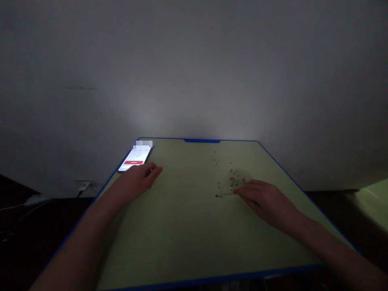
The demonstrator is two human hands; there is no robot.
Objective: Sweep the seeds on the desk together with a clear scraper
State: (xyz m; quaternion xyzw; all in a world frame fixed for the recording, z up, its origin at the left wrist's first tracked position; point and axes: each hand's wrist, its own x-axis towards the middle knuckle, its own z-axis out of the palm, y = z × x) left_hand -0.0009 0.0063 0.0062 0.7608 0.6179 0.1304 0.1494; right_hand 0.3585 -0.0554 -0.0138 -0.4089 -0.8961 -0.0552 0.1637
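My right hand (262, 198) is closed in a pinch over the right part of the table. From its fingertips a thin, pale, needle-like stick (228, 195) points left, low over the tabletop. Small dark grains (233, 180), like seeds or beads, lie loosely clustered just beyond those fingers. Others are scattered farther back and to the left, with a few dark grains (217, 196) close to the stick's tip. My left hand (141, 178) rests at the table's left side, fingers loosely bent and a little apart, nothing visible in them. It lies just in front of a lit phone (133, 158).
The pale table (182, 226) has a blue rim and stands against a grey wall (194, 72). A plug with a cable (84, 187) is at the wall on the left. Another pale surface (374, 198) shows at far right. The room is dim.
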